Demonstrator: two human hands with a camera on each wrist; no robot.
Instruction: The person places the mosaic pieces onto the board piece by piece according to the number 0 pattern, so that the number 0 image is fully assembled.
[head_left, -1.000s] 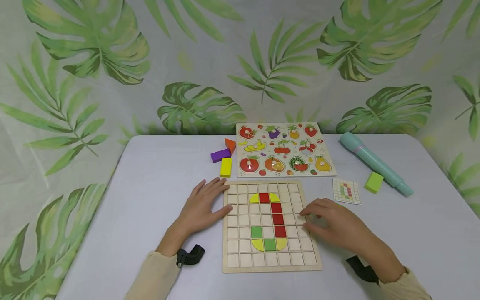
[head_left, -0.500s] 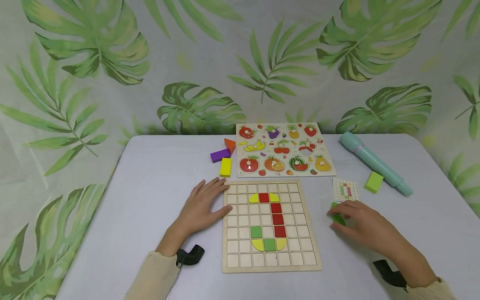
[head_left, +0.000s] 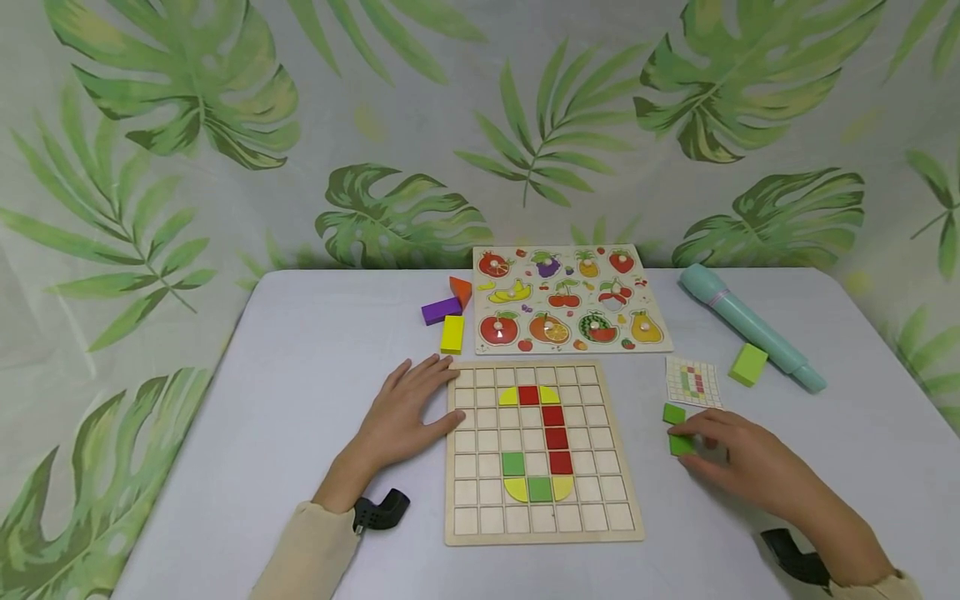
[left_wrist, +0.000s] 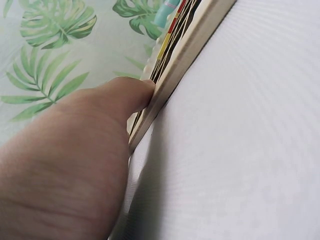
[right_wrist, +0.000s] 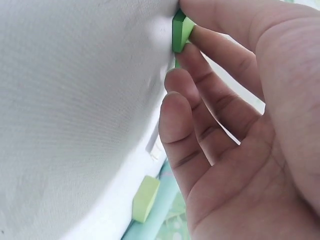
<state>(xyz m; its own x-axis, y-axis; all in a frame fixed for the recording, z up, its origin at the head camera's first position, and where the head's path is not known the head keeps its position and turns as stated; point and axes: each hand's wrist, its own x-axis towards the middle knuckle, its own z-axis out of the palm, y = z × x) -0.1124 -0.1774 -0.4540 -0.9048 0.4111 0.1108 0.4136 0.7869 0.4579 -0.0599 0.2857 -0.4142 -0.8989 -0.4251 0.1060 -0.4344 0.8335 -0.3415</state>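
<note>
My left hand [head_left: 405, 417] lies with fingers spread at the left edge of the wooden grid board [head_left: 480, 523]. In the left wrist view its thumb [left_wrist: 132, 95] touches the board's rim. Red squares, green squares and yellow rounded pieces form a broken ring on the grid. To the right of the board, my right hand [head_left: 742, 458] pinches a green square tile [head_left: 682, 446] between thumb and fingers, close over the white cloth. That tile [right_wrist: 178, 34] also shows at the fingertips in the right wrist view. A second green tile [head_left: 673, 413] lies just beyond it.
A small pattern card [head_left: 693, 382] lies behind the green tiles. Farther right are a lime block [head_left: 747, 365] and a long teal tube-like object [head_left: 750, 325]. A fruit knob puzzle [head_left: 573, 302] stands at the back, with purple [head_left: 441, 312], yellow [head_left: 452, 334] and orange [head_left: 461, 291] blocks beside it.
My right hand has moved right, from the board's right edge to the green tiles, and now pinches one of them. The left hand and the board have stayed in place.
</note>
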